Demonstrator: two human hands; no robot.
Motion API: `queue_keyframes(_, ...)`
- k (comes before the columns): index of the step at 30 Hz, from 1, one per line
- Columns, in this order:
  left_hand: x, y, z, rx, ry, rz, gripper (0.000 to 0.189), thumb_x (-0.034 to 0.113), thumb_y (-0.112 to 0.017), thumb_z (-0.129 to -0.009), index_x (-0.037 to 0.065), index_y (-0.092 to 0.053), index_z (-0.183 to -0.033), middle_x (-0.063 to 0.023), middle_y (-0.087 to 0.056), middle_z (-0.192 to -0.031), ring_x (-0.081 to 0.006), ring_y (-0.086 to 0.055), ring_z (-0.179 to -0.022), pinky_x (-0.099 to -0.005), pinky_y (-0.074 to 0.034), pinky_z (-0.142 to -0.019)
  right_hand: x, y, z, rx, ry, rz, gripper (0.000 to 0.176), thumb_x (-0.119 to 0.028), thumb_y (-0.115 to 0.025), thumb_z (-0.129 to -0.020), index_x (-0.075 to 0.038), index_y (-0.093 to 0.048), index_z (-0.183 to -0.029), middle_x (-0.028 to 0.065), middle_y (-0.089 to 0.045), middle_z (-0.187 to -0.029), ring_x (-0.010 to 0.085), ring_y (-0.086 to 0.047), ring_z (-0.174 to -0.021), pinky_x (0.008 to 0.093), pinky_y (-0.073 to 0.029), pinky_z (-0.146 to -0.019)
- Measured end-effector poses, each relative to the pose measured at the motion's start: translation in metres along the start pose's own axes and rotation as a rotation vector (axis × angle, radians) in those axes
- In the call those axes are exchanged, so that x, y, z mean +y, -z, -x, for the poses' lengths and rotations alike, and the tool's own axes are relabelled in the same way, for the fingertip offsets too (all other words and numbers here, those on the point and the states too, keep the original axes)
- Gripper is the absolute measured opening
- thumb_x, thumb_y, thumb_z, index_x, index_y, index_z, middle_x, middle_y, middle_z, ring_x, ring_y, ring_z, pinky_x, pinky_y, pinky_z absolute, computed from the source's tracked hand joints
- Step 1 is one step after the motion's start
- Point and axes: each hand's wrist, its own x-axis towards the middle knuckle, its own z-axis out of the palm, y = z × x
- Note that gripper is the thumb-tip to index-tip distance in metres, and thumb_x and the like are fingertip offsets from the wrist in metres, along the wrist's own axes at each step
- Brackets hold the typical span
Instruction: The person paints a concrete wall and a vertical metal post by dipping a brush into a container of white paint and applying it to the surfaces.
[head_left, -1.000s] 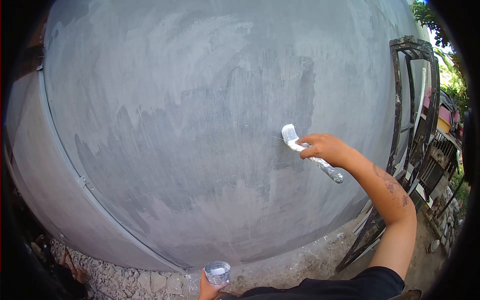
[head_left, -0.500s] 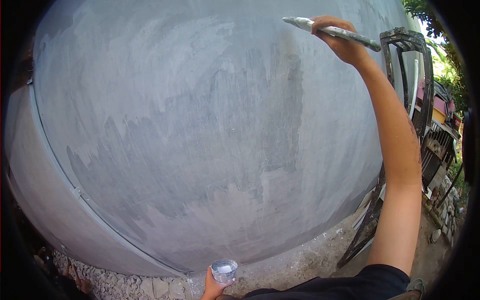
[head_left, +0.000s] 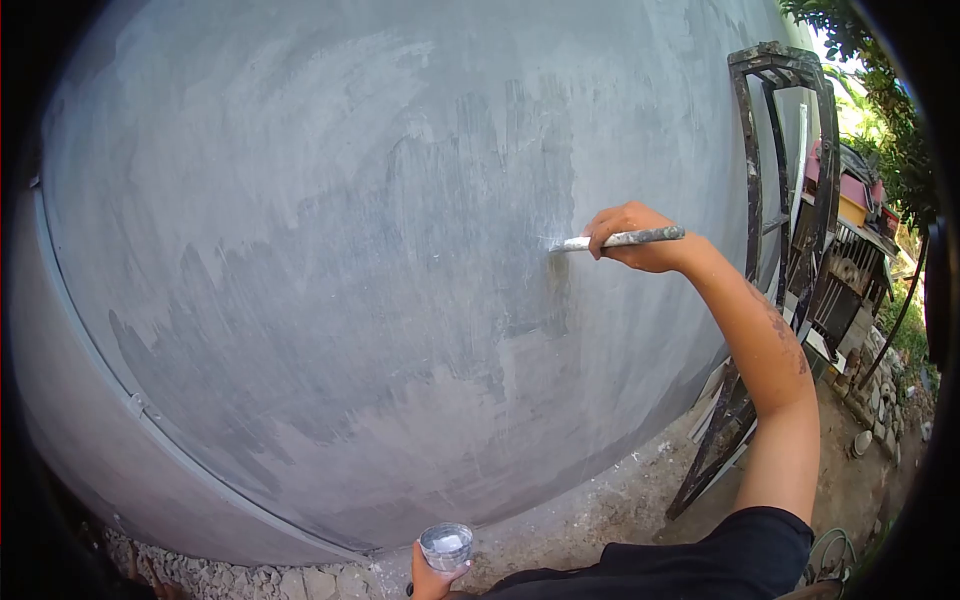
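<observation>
So, head view: right hand has its fingers closed tight round a brush, bristle tip touching the grey wall near the wall's right edge, just left of a rusty metal frame. Left hand grips a small cup by the wall's bottom edge, with loads of bare wall open leftward.

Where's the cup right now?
Head view, bottom centre: the cup is held in the left hand near the foot of the wall, far below the right hand and its brush.
</observation>
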Motion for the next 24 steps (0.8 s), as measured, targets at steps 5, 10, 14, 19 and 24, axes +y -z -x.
queue_keyframes(5,0.008,-0.007,-0.004,-0.002,-0.066,-0.084,0.086,0.014,-0.097,-0.065,0.003,-0.045,-0.133,-0.0127,-0.065,-0.124,-0.0249,-0.066,-0.113,-0.0405,-0.053,-0.099,0.026,0.079,-0.054,0.507,0.164,0.192,0.006,0.000,-0.068,-0.093,-0.003,-0.073,-0.091,0.0109,-0.075,-0.105,0.0284,-0.070,-0.094,0.0351,-0.057,-0.087)
queue_keyframes(10,0.027,-0.017,0.005,-0.002,-0.080,-0.078,0.087,0.010,-0.099,-0.061,0.002,-0.044,-0.128,-0.0154,-0.066,-0.122,-0.0250,-0.067,-0.113,-0.0391,-0.054,-0.098,0.027,0.087,-0.046,0.796,0.222,0.257,0.006,0.000,-0.070,-0.092,-0.006,-0.072,-0.090,0.0107,-0.075,-0.115,0.0285,-0.073,-0.097,0.0342,-0.059,-0.085)
queue_keyframes(14,0.017,-0.011,0.022,0.023,-0.071,-0.081,0.089,0.010,-0.099,-0.059,0.002,-0.044,-0.129,-0.0148,-0.065,-0.121,-0.0248,-0.066,-0.111,-0.0396,-0.054,-0.097,0.053,-0.023,0.000,0.413,0.082,0.174,0.014,0.000,-0.072,-0.083,-0.013,-0.073,-0.089,0.0095,-0.067,-0.133,0.0265,-0.073,-0.093,0.0301,-0.060,-0.079)
queue_keyframes(19,0.005,-0.012,0.027,0.077,-0.076,-0.005,0.090,0.011,-0.098,-0.058,0.003,-0.044,-0.130,-0.0140,-0.063,-0.120,-0.0242,-0.065,-0.111,-0.0397,-0.053,-0.096,0.032,-0.228,0.128,-0.134,-0.029,-0.007,0.020,-0.009,-0.064,-0.089,-0.024,-0.071,-0.100,0.0019,-0.062,-0.141,0.0283,-0.060,-0.127,0.0369,-0.052,-0.101)
queue_keyframes(24,0.004,-0.009,0.035,0.076,-0.041,-0.115,0.092,0.013,-0.099,-0.059,0.003,-0.043,-0.131,-0.0138,-0.062,-0.122,-0.0249,-0.064,-0.111,-0.0388,-0.052,-0.096,0.042,-0.271,0.143,-0.239,-0.130,-0.155,0.019,-0.009,-0.063,-0.089,-0.022,-0.072,-0.098,0.0010,-0.061,-0.143,0.0283,-0.059,-0.127,0.0361,-0.051,-0.102)
